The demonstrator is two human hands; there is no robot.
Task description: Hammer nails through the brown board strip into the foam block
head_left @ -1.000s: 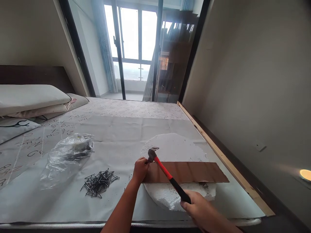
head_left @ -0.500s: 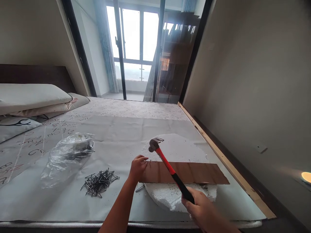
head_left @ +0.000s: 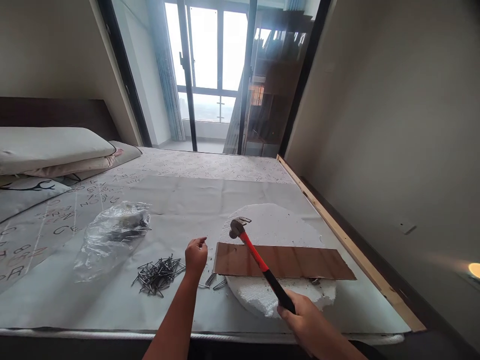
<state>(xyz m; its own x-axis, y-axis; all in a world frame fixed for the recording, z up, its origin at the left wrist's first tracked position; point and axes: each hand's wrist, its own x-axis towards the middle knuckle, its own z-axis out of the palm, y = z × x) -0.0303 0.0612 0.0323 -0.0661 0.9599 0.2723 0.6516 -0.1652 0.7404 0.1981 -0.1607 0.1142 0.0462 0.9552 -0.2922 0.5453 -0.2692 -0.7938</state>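
Observation:
My right hand (head_left: 303,315) grips the black end of a claw hammer (head_left: 258,257) with a red and black handle. The hammer's metal head is raised over the left part of a brown board (head_left: 288,260). A small nail (head_left: 235,249) shows at the board's left end. My left hand (head_left: 196,256) is left of the board and apart from it, its fingers curled; what they hold, if anything, is hidden. Beneath the board lies a round white foam slab (head_left: 258,297). Several loose nails (head_left: 219,284) lie by the board's lower left corner.
A pile of nails (head_left: 159,275) lies left of my left forearm, with a clear plastic bag (head_left: 112,240) behind it. Grey sheeting (head_left: 180,195) covers part of the mattress. Pillows (head_left: 56,147) are at far left; a wooden rail (head_left: 348,240) runs along the right edge.
My left hand has moved left, off the board's end, and its fingers have curled. The hammer stays raised over the board. The view has shifted slightly.

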